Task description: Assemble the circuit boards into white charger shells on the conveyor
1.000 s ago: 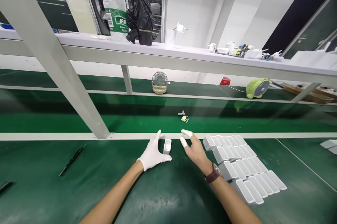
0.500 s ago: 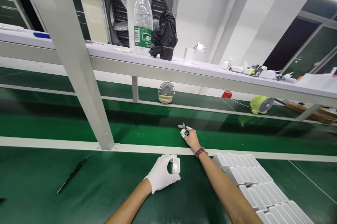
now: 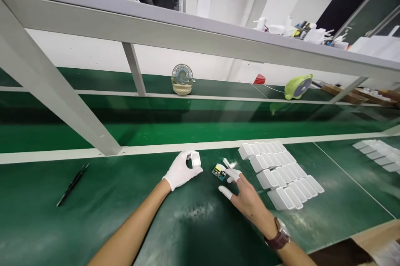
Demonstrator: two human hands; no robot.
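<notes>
- My gloved left hand is gripping a white plastic casing between thumb and fingers, near the far edge of the worktop.
- My right hand is spreading its thumb well away from its fingers, white finger cots covering the tips.
- A small circuit board is lying right of the casing, just beyond my right fingertips; whether they are touching it, I cannot tell.
- A white plug piece is lying beside the board, on its far-edge side.
- Rows of white casings are standing farther right.
</notes>
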